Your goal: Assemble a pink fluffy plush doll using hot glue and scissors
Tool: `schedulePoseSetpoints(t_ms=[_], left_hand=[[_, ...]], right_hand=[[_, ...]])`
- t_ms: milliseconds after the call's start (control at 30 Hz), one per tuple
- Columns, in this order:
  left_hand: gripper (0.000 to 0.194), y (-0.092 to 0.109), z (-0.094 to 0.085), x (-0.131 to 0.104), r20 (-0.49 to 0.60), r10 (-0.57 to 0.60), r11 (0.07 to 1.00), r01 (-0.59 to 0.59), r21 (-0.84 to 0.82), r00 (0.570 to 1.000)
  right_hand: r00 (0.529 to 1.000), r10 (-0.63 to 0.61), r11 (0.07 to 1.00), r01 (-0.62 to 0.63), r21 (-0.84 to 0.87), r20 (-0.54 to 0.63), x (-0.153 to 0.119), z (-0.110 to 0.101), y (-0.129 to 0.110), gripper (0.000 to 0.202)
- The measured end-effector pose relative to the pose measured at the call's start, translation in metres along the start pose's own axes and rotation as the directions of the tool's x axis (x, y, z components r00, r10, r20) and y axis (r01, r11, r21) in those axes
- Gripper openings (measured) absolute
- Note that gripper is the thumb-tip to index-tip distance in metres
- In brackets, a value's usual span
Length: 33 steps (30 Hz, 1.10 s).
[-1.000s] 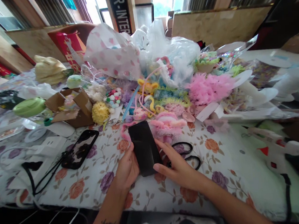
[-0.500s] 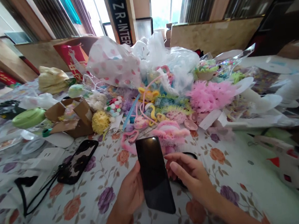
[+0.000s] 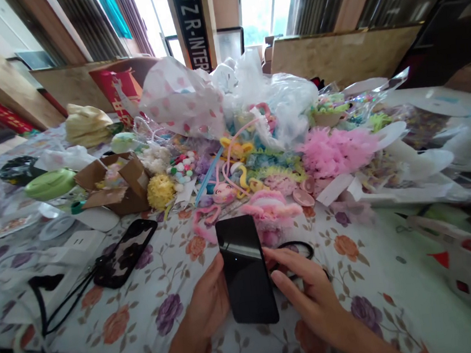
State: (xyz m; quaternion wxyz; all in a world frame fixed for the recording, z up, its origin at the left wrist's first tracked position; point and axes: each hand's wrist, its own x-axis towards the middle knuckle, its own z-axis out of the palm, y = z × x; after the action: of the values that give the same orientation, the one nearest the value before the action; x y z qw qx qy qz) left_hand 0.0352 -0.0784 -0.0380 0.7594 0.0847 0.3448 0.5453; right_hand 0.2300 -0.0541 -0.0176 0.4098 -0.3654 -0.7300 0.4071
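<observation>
A black smartphone [image 3: 249,280] stands tilted in front of me, its dark screen facing me with a pale reflection and a tiny bright dot. My left hand [image 3: 208,298] grips its left edge, fingers hidden behind it. At the right edge, my right hand [image 3: 308,286] has its index finger and thumb against the phone's side; the other fingers are partly hidden. Behind that hand a black loop [image 3: 304,245] shows on the flowered tablecloth [image 3: 171,338]. Just beyond the phone lies a pink fluffy headband-like piece [image 3: 272,209].
Left of my hands lies another phone in a patterned case [image 3: 126,253] with a black strap, beside a white power strip [image 3: 79,244] and cables. A cardboard box [image 3: 131,181], pompoms, plush pieces and plastic bags [image 3: 186,92] pile up behind. A glue gun [image 3: 455,255] lies at right.
My right hand has its fingers extended further onto the phone's edge. The phone has tilted slightly, and a reflection and small dot now show on its screen. More of the black loop is visible.
</observation>
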Motion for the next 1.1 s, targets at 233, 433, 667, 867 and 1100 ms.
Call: schedulePoseSetpoints(t_ms=[233, 433, 667, 867, 1100], left_hand=[[0.039, -0.001, 0.001, 0.001, -0.078, 0.046, 0.999, -0.047, -0.011, 0.996], [0.05, -0.001, 0.001, 0.0, -0.038, 0.028, 1.0, -0.028, 0.006, 0.999], [0.05, -0.003, -0.001, -0.001, -0.027, 0.035, 0.999, -0.035, 0.003, 0.999], [0.054, -0.002, -0.003, -0.002, 0.02, 0.003, 1.0, -0.003, 0.006, 1.0], [0.047, -0.002, -0.004, 0.001, 0.009, 0.073, 0.997, -0.073, -0.008, 0.997]], right_hand=[[0.998, -0.055, 0.992, 0.059, -0.112, 0.036, -0.011, 0.004, 0.002, 0.045], [0.998, -0.002, 1.0, 0.003, -0.017, 0.065, -0.011, 0.01, 0.006, 0.052], [0.994, 0.078, 0.992, -0.084, 0.095, 0.072, -0.016, 0.015, 0.011, 0.053], [0.988, 0.132, 0.967, -0.145, 0.208, 0.077, -0.014, 0.015, 0.009, 0.046], [0.927, 0.279, 0.785, -0.371, 0.496, 0.252, -0.016, 0.02, 0.015, 0.058]])
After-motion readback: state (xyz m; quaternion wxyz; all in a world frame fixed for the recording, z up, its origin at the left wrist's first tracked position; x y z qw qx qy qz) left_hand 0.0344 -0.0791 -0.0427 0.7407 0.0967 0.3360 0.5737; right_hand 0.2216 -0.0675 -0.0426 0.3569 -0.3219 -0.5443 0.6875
